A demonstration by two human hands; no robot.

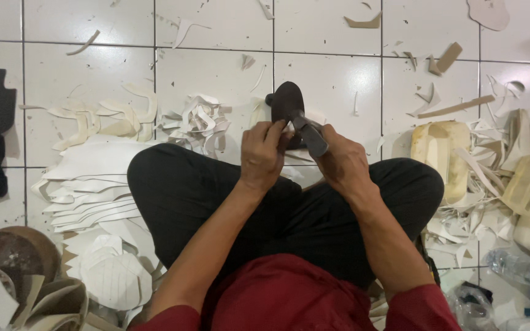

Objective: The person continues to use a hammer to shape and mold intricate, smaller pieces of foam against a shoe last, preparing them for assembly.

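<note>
I sit cross-legged on a white tiled floor in black trousers and a red shirt. My left hand (pixel 263 153) grips the near end of a dark shoe-sole-shaped piece (pixel 287 101) that points away from me. My right hand (pixel 341 162) is closed around the grey handle of a tool (pixel 311 136), which lies against that dark piece. Both hands meet just beyond my knees. The tool's working end is hidden behind the piece and my fingers.
A stack of white cut sheets (pixel 90 184) lies at my left, with curled white offcuts (pixel 197 122) beyond it. Cream moulded pieces (pixel 443 153) and scraps sit at my right. A plastic bottle (pixel 526 270) lies at the lower right, round dishes (pixel 7 257) at the lower left.
</note>
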